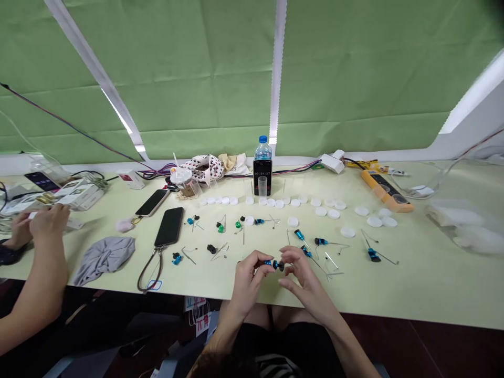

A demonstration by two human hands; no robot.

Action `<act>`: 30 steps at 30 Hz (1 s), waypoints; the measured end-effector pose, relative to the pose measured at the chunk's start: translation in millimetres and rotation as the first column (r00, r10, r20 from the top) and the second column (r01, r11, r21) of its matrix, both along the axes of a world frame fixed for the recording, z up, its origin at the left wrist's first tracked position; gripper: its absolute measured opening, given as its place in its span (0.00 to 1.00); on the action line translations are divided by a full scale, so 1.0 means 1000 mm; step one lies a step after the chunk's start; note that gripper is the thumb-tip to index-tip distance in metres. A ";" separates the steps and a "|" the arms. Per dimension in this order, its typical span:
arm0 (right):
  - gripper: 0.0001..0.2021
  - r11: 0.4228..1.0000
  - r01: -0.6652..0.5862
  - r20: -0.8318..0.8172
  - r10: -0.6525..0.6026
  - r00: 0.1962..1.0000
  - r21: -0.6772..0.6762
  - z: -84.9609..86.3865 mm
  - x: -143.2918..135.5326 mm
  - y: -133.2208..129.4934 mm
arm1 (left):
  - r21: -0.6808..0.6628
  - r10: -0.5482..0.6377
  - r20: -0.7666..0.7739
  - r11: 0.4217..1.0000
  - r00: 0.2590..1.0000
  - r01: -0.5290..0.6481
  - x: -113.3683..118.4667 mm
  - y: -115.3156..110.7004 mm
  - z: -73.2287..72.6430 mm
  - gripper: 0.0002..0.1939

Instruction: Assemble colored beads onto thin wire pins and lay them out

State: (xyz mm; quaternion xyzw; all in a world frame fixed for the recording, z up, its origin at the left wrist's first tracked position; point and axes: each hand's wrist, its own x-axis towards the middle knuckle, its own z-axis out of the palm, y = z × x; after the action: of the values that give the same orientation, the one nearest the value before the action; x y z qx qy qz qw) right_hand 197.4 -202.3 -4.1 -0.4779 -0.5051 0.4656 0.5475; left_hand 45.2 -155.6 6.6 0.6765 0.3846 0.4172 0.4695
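Note:
Between the thumb and fingers of my left hand (252, 273) is a small blue-and-black cylindrical part (275, 264), held above the table near its front edge. Just to its right, my right hand (305, 278) has its thumb and fingers apart. Its fingertips are close to the part's black end; whether they touch I cannot tell. Beside my right hand lie similar blue-and-black parts with thin bent metal rods, such as one part (321, 241) and another blue part (373, 255) farther right. Green-and-black parts (221, 227) and a black part (211, 249) lie to the left.
White round caps (279, 203) line the table's middle. Behind them, a phone showing a timer (262, 170) leans against a bottle (263, 149). A yellow meter (386, 191) is at right. Another phone (169, 227) and grey cloth (105, 258) lie left, near another person's arm (49, 257).

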 end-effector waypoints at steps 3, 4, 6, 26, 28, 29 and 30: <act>0.17 0.998 -0.023 -0.030 0.021 0.999 -0.060 -0.003 -0.001 0.000 | 0.039 -0.016 -0.004 0.999 1.000 0.016 0.000 -0.001 0.002 0.05; 0.19 0.995 -0.050 -0.033 0.047 0.998 -0.091 -0.003 -0.002 0.000 | 0.051 -0.025 -0.002 0.998 1.000 0.025 0.000 -0.002 0.002 0.05; 0.19 0.994 -0.050 -0.005 0.050 0.999 -0.094 -0.004 -0.003 -0.001 | 0.053 -0.022 0.000 0.998 1.000 0.022 0.000 -0.002 0.001 0.05; 0.20 0.982 -0.095 -0.091 0.081 0.993 -0.163 0.002 -0.005 -0.001 | 0.071 -0.001 0.012 0.997 1.000 0.000 -0.007 -0.004 -0.003 0.06; 0.16 0.982 -0.125 -0.095 0.112 0.989 -0.139 0.003 -0.003 -0.002 | 0.074 0.009 0.006 0.997 1.000 -0.010 -0.007 -0.005 -0.004 0.06; 0.17 0.986 -0.114 -0.103 0.102 0.989 -0.120 0.003 -0.002 -0.003 | 0.068 0.018 0.005 0.998 1.000 -0.018 -0.008 -0.006 -0.005 0.06; 0.22 0.990 -0.091 -0.117 0.078 0.990 -0.106 0.003 -0.002 -0.003 | 0.060 0.024 0.006 0.998 1.000 -0.025 -0.008 -0.006 -0.006 0.06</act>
State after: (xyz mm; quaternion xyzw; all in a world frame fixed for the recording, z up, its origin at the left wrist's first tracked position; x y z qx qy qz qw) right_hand 195.9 -205.1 -1.0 -0.4588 -0.4663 0.5421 0.5274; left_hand 37.2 -161.6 0.8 0.6844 0.3787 0.4364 0.4447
